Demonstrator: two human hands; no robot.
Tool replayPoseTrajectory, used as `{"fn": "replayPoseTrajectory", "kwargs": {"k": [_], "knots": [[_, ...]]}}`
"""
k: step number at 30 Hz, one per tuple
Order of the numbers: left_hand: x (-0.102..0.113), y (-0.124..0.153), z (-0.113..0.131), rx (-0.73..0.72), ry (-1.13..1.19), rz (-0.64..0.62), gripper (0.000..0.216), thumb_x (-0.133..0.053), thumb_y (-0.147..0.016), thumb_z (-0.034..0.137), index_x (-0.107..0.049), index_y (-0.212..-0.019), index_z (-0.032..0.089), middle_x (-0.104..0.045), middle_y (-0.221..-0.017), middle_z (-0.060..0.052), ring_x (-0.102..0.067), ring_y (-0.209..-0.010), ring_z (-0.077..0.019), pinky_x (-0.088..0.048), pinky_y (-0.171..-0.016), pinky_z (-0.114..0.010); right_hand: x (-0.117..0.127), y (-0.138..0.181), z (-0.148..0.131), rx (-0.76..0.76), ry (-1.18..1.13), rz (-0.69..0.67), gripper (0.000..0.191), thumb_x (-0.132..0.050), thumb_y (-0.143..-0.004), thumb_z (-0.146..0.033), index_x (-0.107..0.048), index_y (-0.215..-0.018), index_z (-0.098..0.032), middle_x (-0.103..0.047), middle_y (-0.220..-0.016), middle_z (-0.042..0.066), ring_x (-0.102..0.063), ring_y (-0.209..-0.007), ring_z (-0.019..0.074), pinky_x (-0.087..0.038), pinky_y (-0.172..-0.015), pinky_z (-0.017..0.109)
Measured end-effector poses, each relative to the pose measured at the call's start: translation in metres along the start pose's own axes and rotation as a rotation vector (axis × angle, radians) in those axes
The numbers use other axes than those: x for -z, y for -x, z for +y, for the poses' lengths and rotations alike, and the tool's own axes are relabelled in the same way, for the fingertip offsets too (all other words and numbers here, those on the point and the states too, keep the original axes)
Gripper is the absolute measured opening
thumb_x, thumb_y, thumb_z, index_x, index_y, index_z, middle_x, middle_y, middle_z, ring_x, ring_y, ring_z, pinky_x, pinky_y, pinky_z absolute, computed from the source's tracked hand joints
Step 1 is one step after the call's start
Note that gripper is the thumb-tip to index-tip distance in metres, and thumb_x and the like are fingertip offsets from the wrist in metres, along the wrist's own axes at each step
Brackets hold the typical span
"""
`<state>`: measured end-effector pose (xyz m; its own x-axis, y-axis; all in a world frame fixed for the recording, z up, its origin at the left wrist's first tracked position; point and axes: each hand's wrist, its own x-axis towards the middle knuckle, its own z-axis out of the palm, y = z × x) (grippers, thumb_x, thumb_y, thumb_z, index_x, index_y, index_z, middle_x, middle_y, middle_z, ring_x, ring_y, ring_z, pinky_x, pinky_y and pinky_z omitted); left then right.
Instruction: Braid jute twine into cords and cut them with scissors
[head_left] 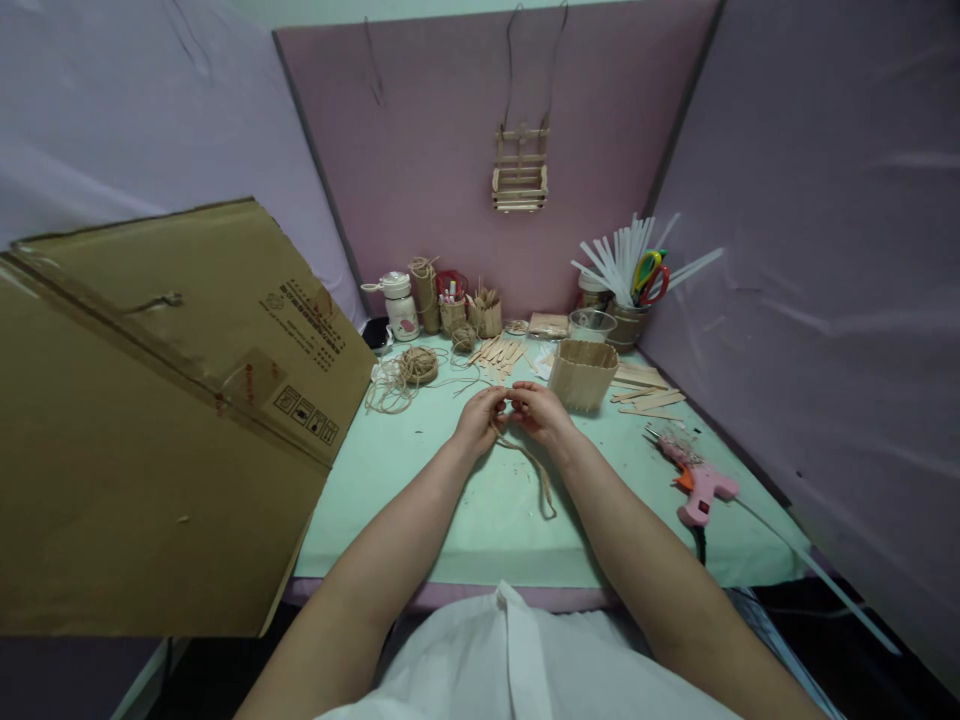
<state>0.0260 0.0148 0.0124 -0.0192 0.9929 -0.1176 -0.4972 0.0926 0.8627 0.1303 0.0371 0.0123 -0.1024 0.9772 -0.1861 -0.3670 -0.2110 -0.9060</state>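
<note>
Both hands meet over the middle of the table, fingertips nearly touching. My left hand (480,420) pinches a length of braided jute twine (536,465), whose tail curves down toward me on the cloth. My right hand (538,408) is closed too, its thumb and fingers pinching the same twine at its upper end. The exact grip between the fingertips is small and partly hidden. Just beyond my right hand stands a box made of craft sticks (583,375). Loose craft sticks (499,354) lie behind my hands.
A pink hot glue gun (701,485) with a long glue stick lies at right. A twine ball (418,366) sits at back left, near a white bottle (400,305). A holder with glue sticks and scissors (651,278) stands back right. A large cardboard sheet (172,420) leans at left.
</note>
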Motion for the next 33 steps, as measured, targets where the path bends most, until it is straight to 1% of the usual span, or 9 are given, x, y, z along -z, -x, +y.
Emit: {"fn": "replayPoseTrajectory", "kwargs": {"k": [2, 6, 8, 14, 20, 24, 28, 30, 33], "knots": [[0.0009, -0.0011, -0.0006, 0.017, 0.031, -0.011, 0.028, -0.074, -0.055, 0.028, -0.056, -0.073, 0.015, -0.047, -0.062, 0.003, -0.040, -0.055, -0.0047, -0.027, -0.044, -0.016, -0.0012, -0.0005, 0.0022, 0.095, 0.075, 0.052, 0.029, -0.070, -0.053, -0.023, -0.051, -0.075, -0.023, -0.050, -0.058, -0.004, -0.047, -0.053, 0.0120, -0.034, -0.044, 0.023], [0.0018, -0.0033, -0.0035, -0.065, -0.012, 0.066, 0.030, -0.075, -0.056, 0.031, -0.059, -0.077, 0.016, -0.053, -0.067, 0.002, -0.044, -0.058, -0.0053, -0.031, -0.047, -0.017, -0.0044, -0.0015, 0.0054, 0.419, 0.351, 0.123, 0.013, -0.062, -0.062, -0.029, -0.055, -0.070, -0.021, -0.057, -0.066, -0.001, -0.052, -0.063, 0.0143, -0.042, -0.058, 0.027], [0.0019, -0.0039, -0.0047, -0.109, -0.067, 0.102, 0.030, -0.074, -0.058, 0.033, -0.060, -0.078, 0.016, -0.056, -0.071, 0.001, -0.046, -0.059, -0.0059, -0.032, -0.049, -0.017, -0.0054, -0.0014, 0.0055, 0.486, 0.439, 0.115, 0.010, -0.058, -0.064, -0.030, -0.057, -0.068, -0.021, -0.061, -0.068, 0.000, -0.054, -0.066, 0.0154, -0.044, -0.066, 0.029], [0.0015, -0.0037, -0.0052, -0.207, -0.208, 0.148, 0.022, -0.068, -0.062, 0.030, -0.062, -0.079, 0.016, -0.062, -0.076, -0.001, -0.052, -0.067, -0.0091, -0.035, -0.056, -0.020, -0.0057, 0.0021, 0.0026, 0.487, 0.503, 0.118, 0.016, -0.056, -0.068, -0.034, -0.063, -0.069, -0.020, -0.065, -0.069, 0.001, -0.057, -0.069, 0.0176, -0.045, -0.068, 0.031], [-0.0004, -0.0021, -0.0049, -0.252, -0.227, 0.163, 0.018, -0.067, -0.063, 0.025, -0.062, -0.076, 0.015, -0.064, -0.077, -0.002, -0.056, -0.073, -0.0116, -0.038, -0.063, -0.023, -0.0049, 0.0025, 0.0018, 0.523, 0.504, 0.122, 0.017, -0.059, -0.067, -0.036, -0.064, -0.068, -0.020, -0.065, -0.068, 0.003, -0.057, -0.067, 0.0181, -0.044, -0.067, 0.031], [0.0022, -0.0050, -0.0061, -0.169, -0.151, 0.171, 0.020, -0.067, -0.063, 0.029, -0.059, -0.076, 0.016, -0.060, -0.070, 0.000, -0.052, -0.065, -0.0088, -0.034, -0.055, -0.020, -0.0068, 0.0051, 0.0028, 0.555, 0.543, 0.129, 0.016, -0.057, -0.070, -0.035, -0.062, -0.068, -0.020, -0.063, -0.067, 0.002, -0.055, -0.067, 0.0177, -0.043, -0.066, 0.030], [0.0056, -0.0081, -0.0057, -0.002, 0.044, 0.075, 0.021, -0.069, -0.063, 0.029, -0.056, -0.072, 0.015, -0.052, -0.061, 0.002, -0.045, -0.055, -0.0062, -0.029, -0.048, -0.019, -0.0080, 0.0082, 0.0039, 0.657, 0.607, 0.092, 0.015, -0.055, -0.073, -0.034, -0.060, -0.070, -0.021, -0.061, -0.072, 0.002, -0.054, -0.070, 0.0167, -0.043, -0.070, 0.030], [0.0061, -0.0081, -0.0054, 0.000, 0.096, 0.040, 0.024, -0.072, -0.061, 0.026, -0.056, -0.073, 0.015, -0.052, -0.062, 0.002, -0.044, -0.053, -0.0053, -0.027, -0.046, -0.018, -0.0070, 0.0071, 0.0044, 0.666, 0.610, 0.086, 0.014, -0.054, -0.074, -0.033, -0.060, -0.071, -0.021, -0.061, -0.072, 0.002, -0.054, -0.070, 0.0166, -0.043, -0.070, 0.031], [0.0049, -0.0065, -0.0059, -0.072, 0.060, 0.049, 0.026, -0.074, -0.059, 0.025, -0.055, -0.075, 0.015, -0.054, -0.066, 0.002, -0.046, -0.056, -0.0053, -0.027, -0.047, -0.017, -0.0044, 0.0024, 0.0047, 0.606, 0.589, 0.090, 0.014, -0.056, -0.072, -0.034, -0.060, -0.073, -0.020, -0.061, -0.072, 0.002, -0.054, -0.069, 0.0163, -0.042, -0.069, 0.030]]}}
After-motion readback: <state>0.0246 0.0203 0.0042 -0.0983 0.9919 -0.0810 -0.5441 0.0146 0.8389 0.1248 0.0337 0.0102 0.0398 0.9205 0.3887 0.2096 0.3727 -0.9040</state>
